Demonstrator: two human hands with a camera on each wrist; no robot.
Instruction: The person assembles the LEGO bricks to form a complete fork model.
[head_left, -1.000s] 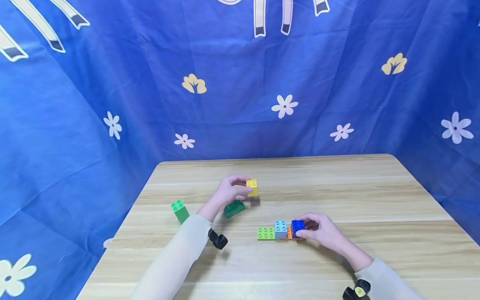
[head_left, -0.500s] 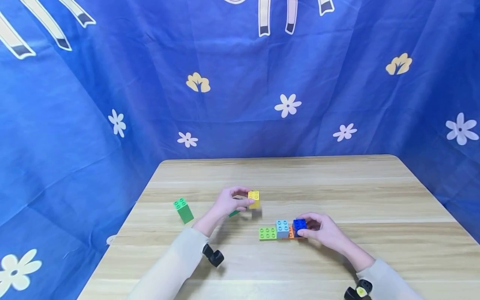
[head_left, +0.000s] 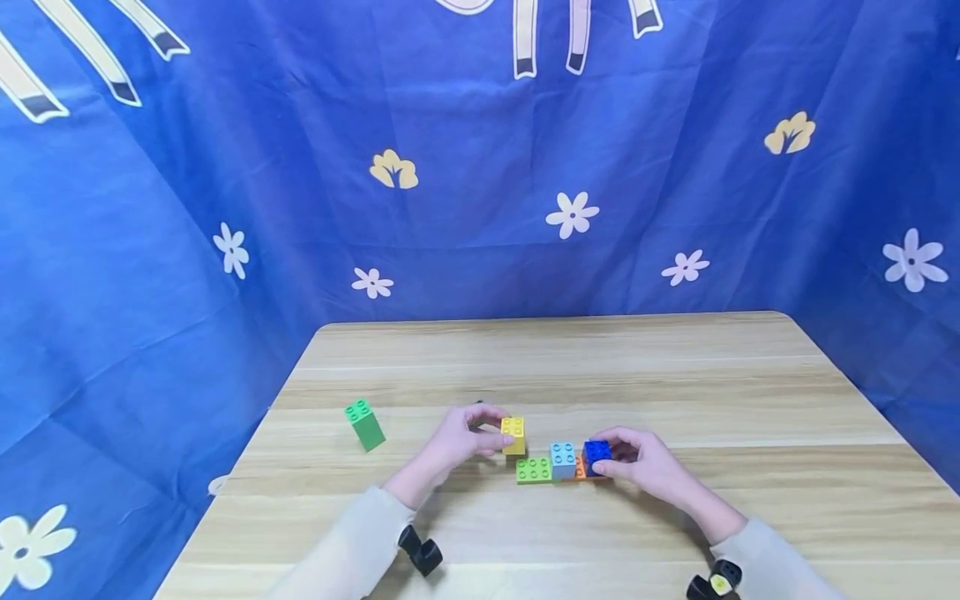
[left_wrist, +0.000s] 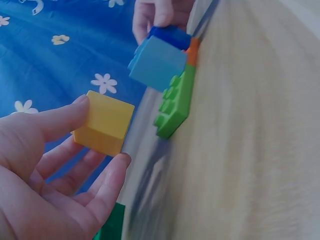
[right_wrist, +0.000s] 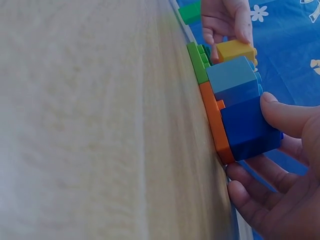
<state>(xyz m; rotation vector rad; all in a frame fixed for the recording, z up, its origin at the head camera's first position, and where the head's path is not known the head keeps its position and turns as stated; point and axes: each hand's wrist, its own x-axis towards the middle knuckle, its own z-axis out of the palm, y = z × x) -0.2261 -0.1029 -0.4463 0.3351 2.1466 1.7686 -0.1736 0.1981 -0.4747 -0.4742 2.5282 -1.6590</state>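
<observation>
My left hand (head_left: 463,440) pinches a yellow toy building block (head_left: 513,436) between thumb and fingers, held just behind the lime green flat block (head_left: 534,471). That lime block and an orange flat block (right_wrist: 215,122) lie end to end on the table. A light blue block (head_left: 563,460) sits on top where the two meet. At the right end, a dark blue block (head_left: 597,454) stands on the orange one, and my right hand (head_left: 645,462) grips it by thumb and fingers. The studs of the lime block are bare in the left wrist view.
A tall green block (head_left: 365,426) stands at the left of the wooden table (head_left: 675,375). Mostly hidden behind my left hand is a dark green block (left_wrist: 114,222). A blue patterned cloth (head_left: 465,167) hangs behind the table.
My left hand has brought the yellow block nearer to me and slightly right, toward the lime block, and now covers the dark green block. The right hand stays on the dark blue block.
</observation>
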